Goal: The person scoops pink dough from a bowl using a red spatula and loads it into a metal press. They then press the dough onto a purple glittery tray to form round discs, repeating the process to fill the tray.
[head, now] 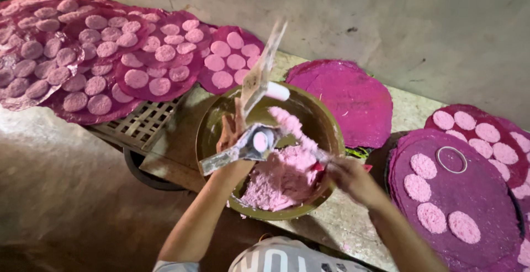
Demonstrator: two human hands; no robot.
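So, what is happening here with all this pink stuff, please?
A person works over a wide brass-coloured metal bowl half full of soft pink dough. The left hand holds a metal press tool above the bowl, and the right hand loads dough into it with a small utensil. Round purple mats lie around, covered with flat pink discs. A metal ring rests on the nearest mat.

Two bare forearms, left hand [231, 134] and right hand [349, 177], both uncovered to the wrist and beyond. Short pale-grey sleeve edge [175, 265] at the left upper arm. Grey garment [287, 256] with large white lettering at lower centre.
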